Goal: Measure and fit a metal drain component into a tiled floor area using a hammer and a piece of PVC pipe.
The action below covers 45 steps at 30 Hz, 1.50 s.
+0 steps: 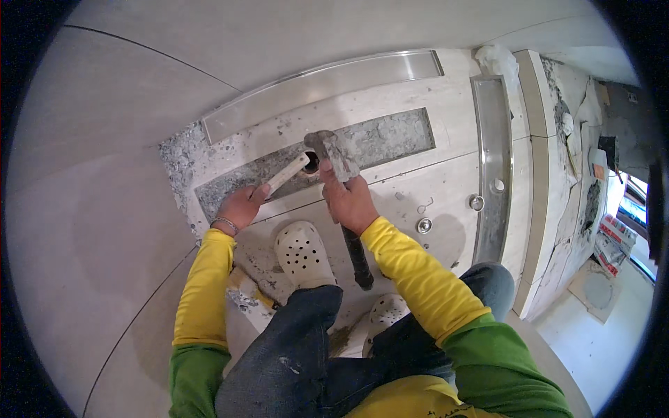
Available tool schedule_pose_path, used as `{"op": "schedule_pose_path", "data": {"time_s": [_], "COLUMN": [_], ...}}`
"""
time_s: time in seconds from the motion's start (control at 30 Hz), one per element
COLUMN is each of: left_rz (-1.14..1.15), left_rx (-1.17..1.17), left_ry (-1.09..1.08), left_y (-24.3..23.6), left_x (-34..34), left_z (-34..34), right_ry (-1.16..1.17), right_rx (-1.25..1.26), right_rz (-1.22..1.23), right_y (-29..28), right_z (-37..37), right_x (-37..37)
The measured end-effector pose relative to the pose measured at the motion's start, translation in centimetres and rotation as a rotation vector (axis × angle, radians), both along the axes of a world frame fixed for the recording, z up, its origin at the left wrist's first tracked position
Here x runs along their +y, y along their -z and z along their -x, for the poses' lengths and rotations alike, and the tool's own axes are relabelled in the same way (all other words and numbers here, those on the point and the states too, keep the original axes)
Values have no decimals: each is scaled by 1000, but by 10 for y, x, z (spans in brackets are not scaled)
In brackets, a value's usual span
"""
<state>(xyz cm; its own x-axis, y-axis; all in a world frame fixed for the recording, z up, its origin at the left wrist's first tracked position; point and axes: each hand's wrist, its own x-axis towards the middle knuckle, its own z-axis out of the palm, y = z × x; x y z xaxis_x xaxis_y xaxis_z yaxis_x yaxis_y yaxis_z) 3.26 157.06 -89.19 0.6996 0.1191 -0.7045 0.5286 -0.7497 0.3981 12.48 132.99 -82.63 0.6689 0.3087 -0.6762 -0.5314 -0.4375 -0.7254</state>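
My left hand (pixel 242 207) is closed around one end of a pale flat strip (pixel 287 175). Its other end reaches the rim of a round dark drain hole (pixel 311 162). The hole sits in a long rough recess (pixel 390 139) cut into the tiled floor. In my right hand (pixel 348 202) is a hammer, gripped close under its dirt-caked head (pixel 333 152). The dark handle (pixel 356 258) points back toward my feet. The hammer head hangs over the recess, just right of the hole, and partly covers it from view.
Long metal channels lie along the wall (pixel 334 80) and at the right (pixel 492 174). Round metal drain parts (pixel 424 225) and a wire hook (pixel 425 205) rest on the tiles. A brush (pixel 251 287) lies by my white clog (pixel 303 252). A raised tiled ledge (pixel 540 167) runs along the right.
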Motion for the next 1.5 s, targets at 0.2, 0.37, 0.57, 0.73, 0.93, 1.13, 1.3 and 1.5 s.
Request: {"op": "schedule_pose_path", "data": {"time_s": [0.2,0.37,0.57,0.73,0.93,1.13,1.3,1.5], "left_rz": [-97,-65,-103,-77,53,-222,-197,-141], "left_rx": [-24,-1,36,-125,-129,71,63,-63], "left_ry": [111,60,32,176,39,125,83,58], "left_y": [0,-19,-21,8,15,-32,-38,1], "left_x": [8,-12,-7,-10,-15,-9,-17,-3], "left_z": [0,-13,-2,3,2,-7,-14,12], "right_ry": [121,-165,-40,-307,-381,20,176,-83], "right_rx": [-251,-165,-305,-200,-939,149,-372,-197], "right_rz": [-156,219,-83,116,169,0,-147,144], "right_y": [3,39,18,48,80,-10,23,23], "right_z": [10,2,6,2,12,-12,15,20], "right_x": [11,-2,5,-11,-28,1,4,4]}}
